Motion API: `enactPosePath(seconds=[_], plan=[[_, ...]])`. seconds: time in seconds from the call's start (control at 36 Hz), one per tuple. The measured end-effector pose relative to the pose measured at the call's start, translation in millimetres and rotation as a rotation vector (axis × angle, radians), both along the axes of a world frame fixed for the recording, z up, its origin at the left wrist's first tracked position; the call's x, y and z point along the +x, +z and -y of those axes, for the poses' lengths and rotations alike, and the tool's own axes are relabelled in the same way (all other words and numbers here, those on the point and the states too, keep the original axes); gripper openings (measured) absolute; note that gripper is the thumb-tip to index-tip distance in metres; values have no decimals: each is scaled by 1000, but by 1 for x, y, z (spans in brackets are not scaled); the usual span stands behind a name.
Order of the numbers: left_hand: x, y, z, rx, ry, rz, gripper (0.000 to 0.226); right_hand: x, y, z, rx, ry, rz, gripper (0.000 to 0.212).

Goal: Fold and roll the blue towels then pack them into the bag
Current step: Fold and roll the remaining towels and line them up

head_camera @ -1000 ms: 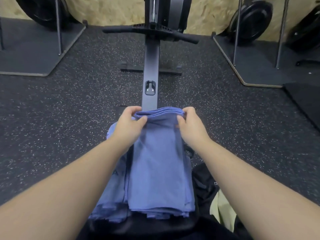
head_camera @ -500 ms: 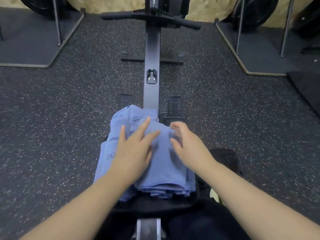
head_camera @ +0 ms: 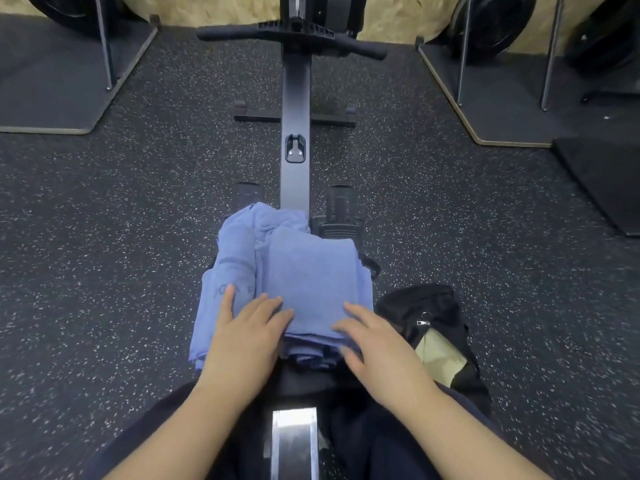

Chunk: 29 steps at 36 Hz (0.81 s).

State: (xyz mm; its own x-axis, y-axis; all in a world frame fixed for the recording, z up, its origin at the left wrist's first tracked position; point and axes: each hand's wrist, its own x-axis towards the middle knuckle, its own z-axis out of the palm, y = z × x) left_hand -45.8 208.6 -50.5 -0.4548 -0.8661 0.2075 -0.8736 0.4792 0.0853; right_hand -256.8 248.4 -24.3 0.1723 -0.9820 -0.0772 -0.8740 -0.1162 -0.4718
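A folded blue towel (head_camera: 311, 278) lies on top of a pile of other blue towels (head_camera: 232, 268) on the rowing machine's seat. My left hand (head_camera: 246, 337) rests flat on the towel's near left corner, fingers straight. My right hand (head_camera: 374, 344) lies on the near right corner, fingers spread, with the thumb at the folded edge. A black bag (head_camera: 433, 320) sits on the floor to the right of the seat, unzipped, with something pale yellow inside.
The rowing machine's rail (head_camera: 295, 174) runs ahead to its handle (head_camera: 294, 34), with footrests (head_camera: 339, 216) on either side. Speckled rubber floor (head_camera: 121, 220) surrounds it. Grey mats (head_camera: 59, 84) with metal stands lie at the far left and far right.
My hands had held the towel's far edge up, then laid it down folded. Both hands have since slid back to the near edge of the towel.
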Motion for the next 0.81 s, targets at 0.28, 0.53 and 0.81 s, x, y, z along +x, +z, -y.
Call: enactPosePath(seconds=[0.28,0.53,0.81], plan=[[-8,-4,-6,-104,0,64,42,-3,-3,5,-116,-105,44,27],[-12,1,-9,-135,-36,58,40,-7,-7,6,-255,-132,2,28],[-13,-3,-10,-189,-9,103,37,-7,-19,4,-292,-60,-92,21]])
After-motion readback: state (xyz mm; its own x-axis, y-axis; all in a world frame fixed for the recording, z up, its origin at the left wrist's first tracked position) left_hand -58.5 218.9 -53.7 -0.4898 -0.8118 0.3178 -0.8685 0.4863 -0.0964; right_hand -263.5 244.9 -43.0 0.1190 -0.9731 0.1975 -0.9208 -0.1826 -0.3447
